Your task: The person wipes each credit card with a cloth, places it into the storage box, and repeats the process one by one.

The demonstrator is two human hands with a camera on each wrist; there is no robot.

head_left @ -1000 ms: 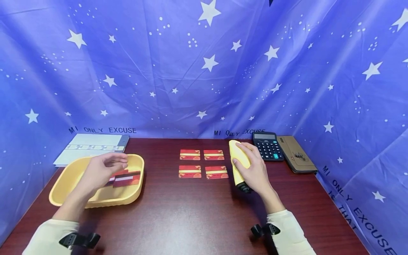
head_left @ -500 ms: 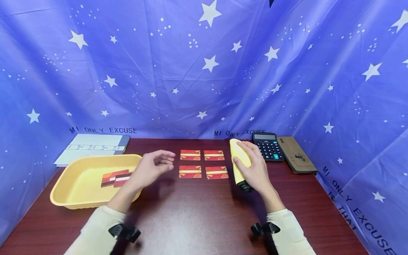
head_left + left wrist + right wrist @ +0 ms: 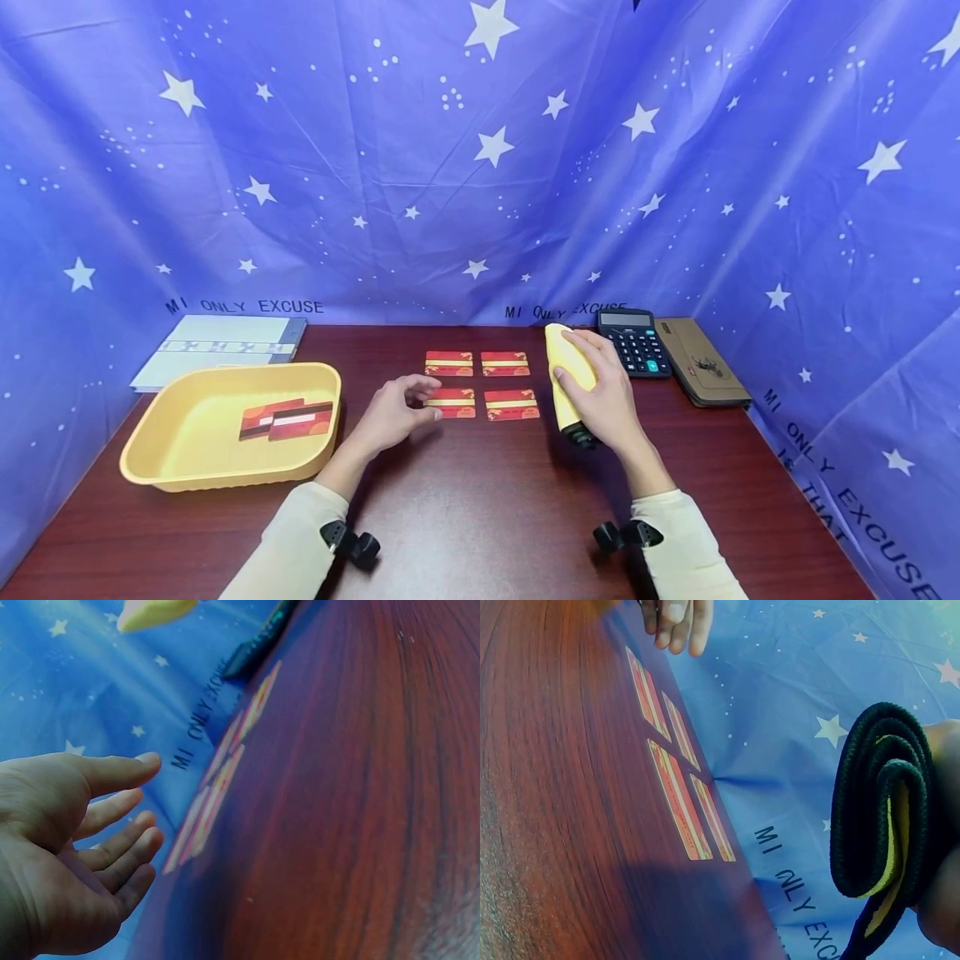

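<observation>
Four-cornered red cards with a yellow stripe lie in two rows on the table: far left card [image 3: 448,363], far right card [image 3: 505,363], and in the near row a left card [image 3: 454,402] and a right card [image 3: 512,405]. My left hand [image 3: 396,410] has nothing in its grasp, fingers loosely bent and apart from the thumb; its fingertips overlap the near left card's edge in the head view. My right hand [image 3: 604,390] grips a rolled yellow cloth [image 3: 572,367] with a black edge [image 3: 881,802], held above the table right of the cards.
A yellow plastic basin [image 3: 187,433] at left holds a red card [image 3: 258,422] partly covered by another card [image 3: 300,421] with a dark stripe. Behind it lies a white notebook [image 3: 217,342]. A black calculator [image 3: 637,343] and brown wallet [image 3: 705,362] sit back right, before the starry curtain [image 3: 420,150].
My left hand has left the basin and moved right to the near left card, uncovering the cards in the basin. My right hand keeps holding the rolled cloth in nearly the same place.
</observation>
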